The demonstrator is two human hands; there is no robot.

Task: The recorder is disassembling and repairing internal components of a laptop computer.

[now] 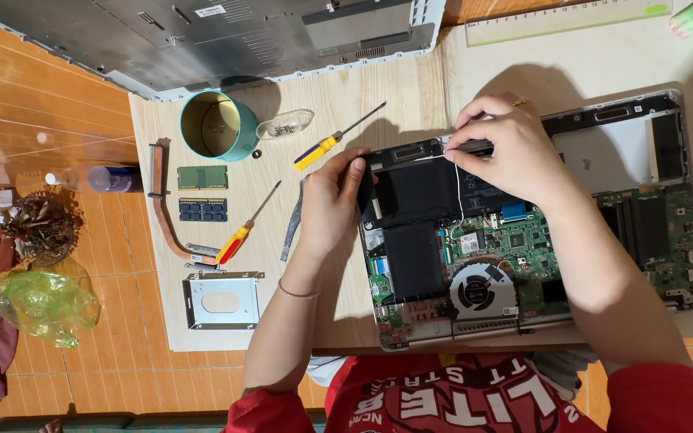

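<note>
Black battery pack [415, 196] seated in the opened laptop chassis [667, 104], flanked by both hands, seen from the head view. Left hand [329, 204] pressed against the pack's left edge, fingers [354, 172] curled together on that edge. Right hand [507, 148] over the pack's upper right corner, fingers [475, 132] pinched on a slim dark bar [475, 147] at the top edge; whether bar belongs to pack or frame not clear. Green circuit board [523, 236] and round cooling fan [481, 290] exposed just below and beside the pack. On the worktop [387, 88], left of the chassis: two yellow-handled screwdrivers [238, 239], metal tweezers [292, 228], two memory modules [202, 192], copper heat pipe [162, 204], metal drive caddy [222, 301], teal tin [218, 124], clear dish of screws [285, 123]. Removed bottom cover [226, 36] at upper left. Step judged in hand: working the battery pack at its bay, lifting or seating not distinguishable. Next move likely calls for even pressure at both ends and care with the thin cables beside the board.
</note>
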